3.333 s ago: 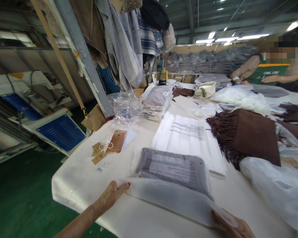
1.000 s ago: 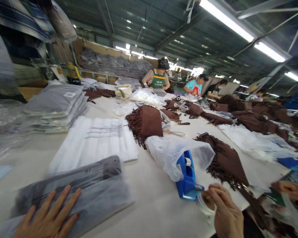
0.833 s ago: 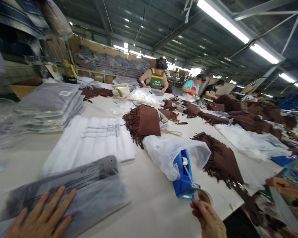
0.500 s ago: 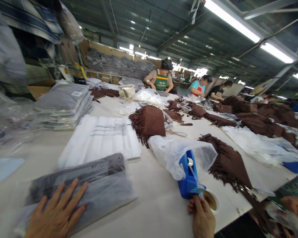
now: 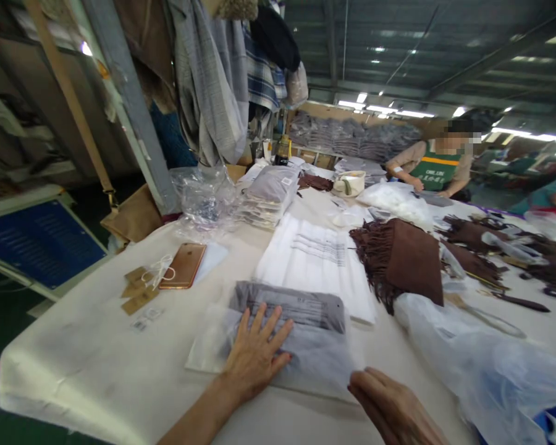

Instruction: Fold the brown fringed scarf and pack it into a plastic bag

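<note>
Your left hand [image 5: 254, 357]: lay spread on bag [image 5: 315, 355] (even pressure suited it); right hand [image 5: 391, 398]: curled nearly closed, contents unclear.

The package [image 5: 322, 358] lies on the worktop [image 5: 97, 371], near its front edge. Behind it lie the sleeves [image 5: 306, 247], with the stacked packets [image 5: 269, 191] farther back and the crumpled wrap [image 5: 204, 198] left of the stack. Left of the package lies the phone [image 5: 183, 266], with tags [image 5: 136, 289] beside it and stickers [image 5: 146, 319] before them. The handbag [image 5: 414, 259] lies right of the sleeves, a plastic bag [image 5: 472, 352] before it.
</note>
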Available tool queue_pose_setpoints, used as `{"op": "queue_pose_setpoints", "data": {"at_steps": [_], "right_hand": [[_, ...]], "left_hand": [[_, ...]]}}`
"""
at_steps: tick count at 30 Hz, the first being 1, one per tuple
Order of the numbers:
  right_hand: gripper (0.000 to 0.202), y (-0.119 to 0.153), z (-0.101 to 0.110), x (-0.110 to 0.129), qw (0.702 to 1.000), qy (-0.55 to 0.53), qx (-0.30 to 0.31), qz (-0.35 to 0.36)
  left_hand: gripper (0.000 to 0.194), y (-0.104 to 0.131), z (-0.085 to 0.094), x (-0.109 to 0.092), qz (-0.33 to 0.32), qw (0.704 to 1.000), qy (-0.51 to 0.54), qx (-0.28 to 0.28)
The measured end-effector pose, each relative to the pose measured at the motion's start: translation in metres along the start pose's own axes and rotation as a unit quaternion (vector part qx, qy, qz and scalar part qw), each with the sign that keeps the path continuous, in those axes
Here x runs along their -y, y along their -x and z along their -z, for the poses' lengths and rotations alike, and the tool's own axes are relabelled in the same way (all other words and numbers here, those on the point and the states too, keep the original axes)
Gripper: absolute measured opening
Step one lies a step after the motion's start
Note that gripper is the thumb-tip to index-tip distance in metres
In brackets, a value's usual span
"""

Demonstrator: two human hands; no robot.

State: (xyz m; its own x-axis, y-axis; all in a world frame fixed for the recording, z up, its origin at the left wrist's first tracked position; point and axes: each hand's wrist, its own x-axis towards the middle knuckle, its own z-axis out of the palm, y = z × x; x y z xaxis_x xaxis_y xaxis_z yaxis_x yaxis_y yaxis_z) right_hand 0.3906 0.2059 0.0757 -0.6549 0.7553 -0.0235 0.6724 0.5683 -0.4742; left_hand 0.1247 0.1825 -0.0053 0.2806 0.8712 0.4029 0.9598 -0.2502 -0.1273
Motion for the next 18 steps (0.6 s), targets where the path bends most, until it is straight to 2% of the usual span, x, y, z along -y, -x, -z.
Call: {"op": "queue_pose_setpoints", "data": {"at_steps": [2, 4, 8, 12, 15, 18], "right_hand": [[0.033, -0.040, 0.017, 0.007, 0.990, 0.090, 0.097, 0.046], [0.029, -0.073, 0.022, 0.006, 0.976, 0.146, 0.153, 0.060], [0.022, -0.116, 0.011, -0.006, 0.968, 0.154, 0.189, 0.054], [0.017, -0.136, 0.000, -0.019, 0.974, 0.125, 0.188, 0.006], [0.022, -0.142, 0.000, -0.036, 0.981, 0.113, 0.151, -0.048], [0.032, -0.137, 0.000, -0.057, 0.986, 0.105, 0.099, -0.081]], "left_hand": [[0.062, 0.001, 0.000, 0.000, 0.005, 1.000, 0.012, -0.001], [0.062, 0.000, 0.001, 0.000, 0.008, 1.000, 0.019, 0.002], [0.061, -0.001, 0.001, 0.001, 0.010, 0.999, 0.033, 0.020], [0.063, -0.001, 0.001, 0.000, 0.014, 0.998, 0.054, 0.042], [0.064, -0.001, 0.002, -0.001, 0.017, 0.996, 0.069, 0.054], [0.063, -0.001, 0.004, -0.001, 0.018, 0.996, 0.071, 0.056]]}}
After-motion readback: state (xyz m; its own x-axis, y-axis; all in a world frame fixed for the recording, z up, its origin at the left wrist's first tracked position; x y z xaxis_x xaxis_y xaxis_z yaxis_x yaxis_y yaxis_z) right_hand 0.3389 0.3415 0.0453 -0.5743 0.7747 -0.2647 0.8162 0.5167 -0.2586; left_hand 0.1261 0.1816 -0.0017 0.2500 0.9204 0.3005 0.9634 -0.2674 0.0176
